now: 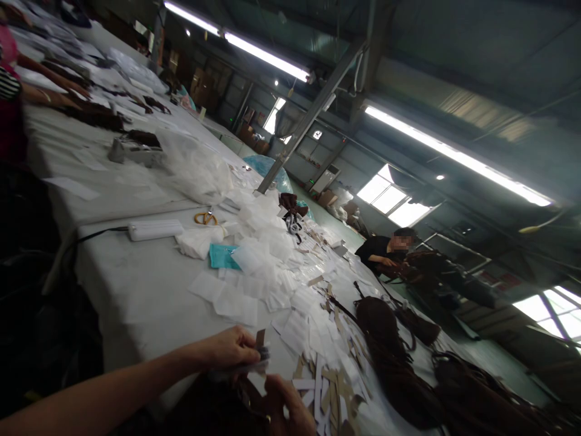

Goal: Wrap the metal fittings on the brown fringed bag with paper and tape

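Note:
Near the bottom centre, my left hand (231, 348) pinches a small clear plastic piece with a brown strip (260, 338) sticking up from it. Just right of it and lower, my right hand (290, 402) has its fingers bent around the edge of a dark brown item (204, 406) with a metal ring. That item lies below both hands, in deep shadow. Beyond the hands, thin white sheets (227, 300) are spread on the white table (122, 284). Paper and brown card strips (331, 387) lie right of my right hand.
Dark brown bags (385, 345) lie at the right. Yellow-handled scissors (206, 218), a teal packet (223, 256), a white power strip (155, 229) and clear plastic bags (195, 169) are further back. One person (385, 254) is beyond the table; another person's arms (49, 91) reach in at upper left.

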A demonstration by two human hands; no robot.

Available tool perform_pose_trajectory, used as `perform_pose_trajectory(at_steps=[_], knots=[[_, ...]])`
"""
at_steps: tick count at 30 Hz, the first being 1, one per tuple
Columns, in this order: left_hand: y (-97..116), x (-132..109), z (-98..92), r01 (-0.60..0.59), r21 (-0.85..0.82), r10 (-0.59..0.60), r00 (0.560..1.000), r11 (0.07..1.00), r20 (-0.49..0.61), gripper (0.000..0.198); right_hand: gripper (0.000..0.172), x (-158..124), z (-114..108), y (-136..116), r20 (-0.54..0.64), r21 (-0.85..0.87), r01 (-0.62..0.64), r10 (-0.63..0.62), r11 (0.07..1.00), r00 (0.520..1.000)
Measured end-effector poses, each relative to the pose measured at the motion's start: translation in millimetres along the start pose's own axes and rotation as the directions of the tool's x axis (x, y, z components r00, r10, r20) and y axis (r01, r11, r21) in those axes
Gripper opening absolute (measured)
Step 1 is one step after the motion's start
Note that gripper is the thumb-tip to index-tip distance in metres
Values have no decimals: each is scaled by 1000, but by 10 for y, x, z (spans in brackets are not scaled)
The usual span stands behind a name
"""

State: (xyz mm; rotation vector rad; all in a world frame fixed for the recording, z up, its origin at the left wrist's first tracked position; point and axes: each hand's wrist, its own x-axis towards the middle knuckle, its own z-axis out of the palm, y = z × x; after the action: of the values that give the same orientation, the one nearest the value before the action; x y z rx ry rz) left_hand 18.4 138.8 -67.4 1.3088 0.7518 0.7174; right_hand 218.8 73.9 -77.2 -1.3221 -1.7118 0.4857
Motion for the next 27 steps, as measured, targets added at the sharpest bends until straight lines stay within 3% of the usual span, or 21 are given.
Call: perform_pose_trajectory(at_steps=[3,6,10,15,20,25,27], knots=[[20,-26,53,-15,64,13,1000,998,23,24,24,209,-102,-105,117,-112,205,-192,972,974],[20,-50,91,-68,150,63,997,986,41,22,23,381,-141,-246,272,-204,226,-167,952,948],[-14,-79,101,-140,237,130,990,961,56,15,17,482,-118,-375,384,-165,43,24,985,923],[-34,-127,66,-163,240,138,983,957,117,22,15,492,-68,-361,348,-158,-152,199,976,916],[19,-181,14,-218,206,169,958,954,231,30,19,517,-23,-321,313,-135,-222,254,966,915],[7,-188,63,-208,391,178,978,897,113,24,18,505,22,-247,354,-34,-382,369,924,860],[3,-188,99,-200,471,165,980,859,115,21,31,515,11,-245,406,18,-458,412,889,816]])
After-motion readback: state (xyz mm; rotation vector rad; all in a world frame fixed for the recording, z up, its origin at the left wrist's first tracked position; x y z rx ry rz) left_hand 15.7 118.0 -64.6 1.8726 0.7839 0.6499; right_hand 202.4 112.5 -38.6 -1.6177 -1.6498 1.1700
